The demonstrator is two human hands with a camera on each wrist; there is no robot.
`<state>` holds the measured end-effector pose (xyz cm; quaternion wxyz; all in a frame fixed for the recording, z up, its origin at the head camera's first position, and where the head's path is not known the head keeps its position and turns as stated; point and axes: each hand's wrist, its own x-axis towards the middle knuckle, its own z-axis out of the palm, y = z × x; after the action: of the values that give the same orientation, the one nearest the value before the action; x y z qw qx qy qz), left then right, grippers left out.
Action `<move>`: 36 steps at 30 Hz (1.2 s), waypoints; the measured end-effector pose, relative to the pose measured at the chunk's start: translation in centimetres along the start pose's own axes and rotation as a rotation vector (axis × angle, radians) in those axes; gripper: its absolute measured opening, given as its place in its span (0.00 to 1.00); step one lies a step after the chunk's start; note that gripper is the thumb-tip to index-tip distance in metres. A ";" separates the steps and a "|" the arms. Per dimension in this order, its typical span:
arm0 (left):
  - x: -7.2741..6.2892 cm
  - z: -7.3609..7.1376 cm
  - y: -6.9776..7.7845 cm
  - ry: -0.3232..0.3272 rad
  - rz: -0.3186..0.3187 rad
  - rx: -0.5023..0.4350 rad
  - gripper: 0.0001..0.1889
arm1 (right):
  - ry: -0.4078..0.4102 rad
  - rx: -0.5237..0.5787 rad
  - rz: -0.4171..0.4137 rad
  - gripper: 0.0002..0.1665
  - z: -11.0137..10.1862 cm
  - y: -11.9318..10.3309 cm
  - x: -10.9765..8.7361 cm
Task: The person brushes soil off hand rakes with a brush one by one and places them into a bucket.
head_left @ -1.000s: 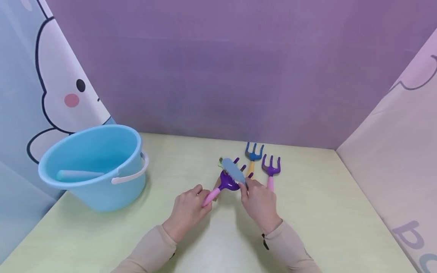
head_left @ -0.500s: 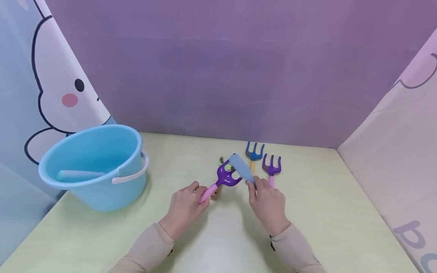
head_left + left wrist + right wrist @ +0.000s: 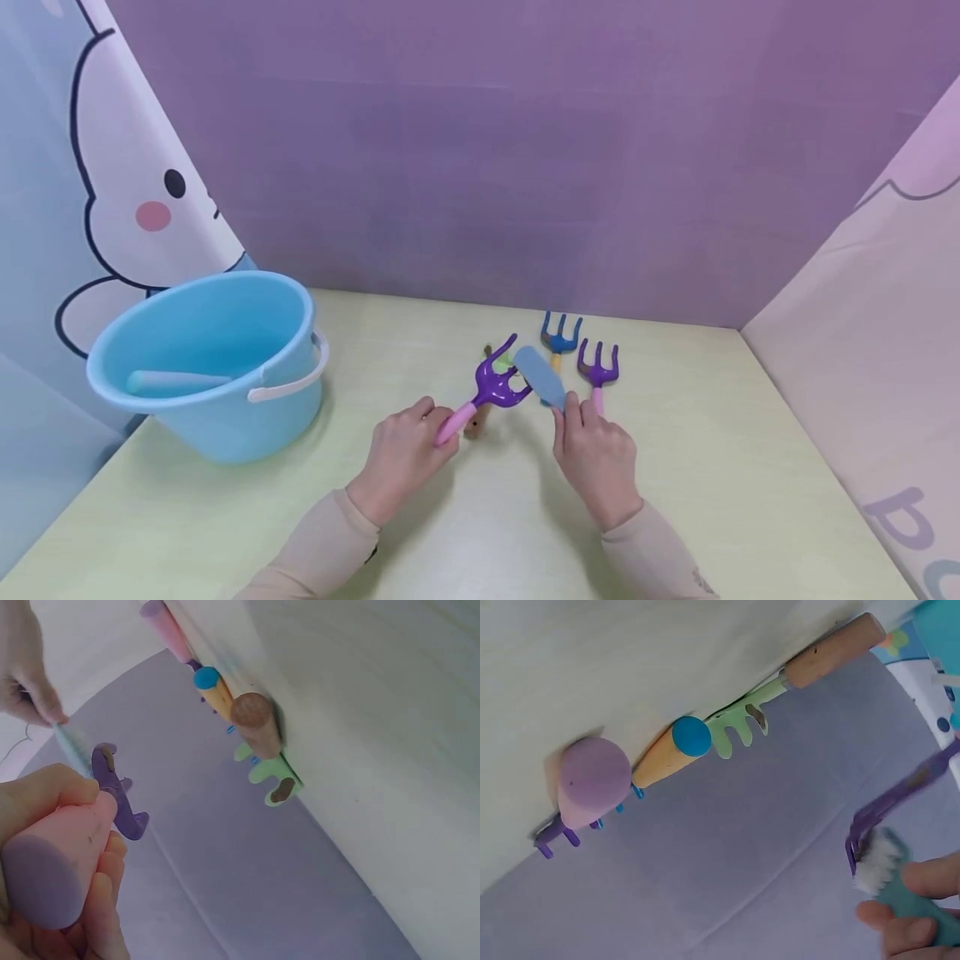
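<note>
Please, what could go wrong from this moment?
Brushing might flick the brown smear from the held fork onto the green fork lying below. The left hand grips only the pink handle, so the held fork might twist if the brush presses hard.

A table (image 3: 750, 467) reaches back to a far wall (image 3: 480, 167), with a hanging sheet (image 3: 150, 142) on its left and another sheet (image 3: 885, 317) on its right. A bucket (image 3: 255, 429) stands at the left, a stick (image 3: 180, 382) inside it and its handle (image 3: 288, 390) at its right. Near centre, the left hand (image 3: 403, 454) holds a rake (image 3: 497, 387) reaching far and right; to its right, the right hand (image 3: 597, 458) holds a brush (image 3: 540, 377) slanting far and left, close to the tines. Beyond them, three rakes lie on the table: a left one (image 3: 802, 671) partly behind the held rake, a middle one (image 3: 559, 342) farther back, and a right one (image 3: 597, 375) just beyond the right hand
</note>
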<state>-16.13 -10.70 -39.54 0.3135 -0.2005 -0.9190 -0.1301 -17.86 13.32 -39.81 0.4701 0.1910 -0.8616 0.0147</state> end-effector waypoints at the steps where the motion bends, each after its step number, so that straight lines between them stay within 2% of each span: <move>1: 0.0 -0.1 0.1 0.006 0.006 0.003 0.08 | -0.001 -0.011 -0.003 0.27 0.0 -0.1 0.0; 8: -0.1 -0.4 0.4 0.047 0.080 0.053 0.07 | -0.042 -0.045 -0.012 0.23 -0.4 -0.5 0.1; 11: -0.2 -0.3 0.4 0.071 0.104 0.066 0.08 | -0.106 -0.053 -0.022 0.20 -0.8 -0.4 0.3; 14: -0.5 -0.1 0.4 0.088 0.131 0.080 0.09 | -0.213 -0.028 -0.018 0.17 -1.3 -0.3 0.5; 19: -1.1 0.3 0.3 0.092 0.152 0.091 0.09 | -0.430 0.096 0.058 0.13 -1.8 -0.1 0.7; 27: -1.5 0.5 0.2 0.079 0.149 0.078 0.09 | -0.698 0.338 0.237 0.12 -1.9 0.6 1.5; 30: -1.5 0.5 0.1 0.078 0.149 0.072 0.09 | -0.763 0.419 0.301 0.13 -1.9 0.9 1.7; 32: -1.5 0.5 0.1 0.075 0.146 0.067 0.10 | -0.780 0.461 0.322 0.13 -2.0 1.0 1.8; 36: -1.5 0.7 0.0 0.112 0.146 0.054 0.09 | -0.794 0.524 0.346 0.11 -2.0 1.1 1.8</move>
<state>-15.41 -10.93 -41.05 0.3782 -0.2509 -0.8862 -0.0930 -17.48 14.22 -37.09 0.0331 0.1477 -0.9603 0.2342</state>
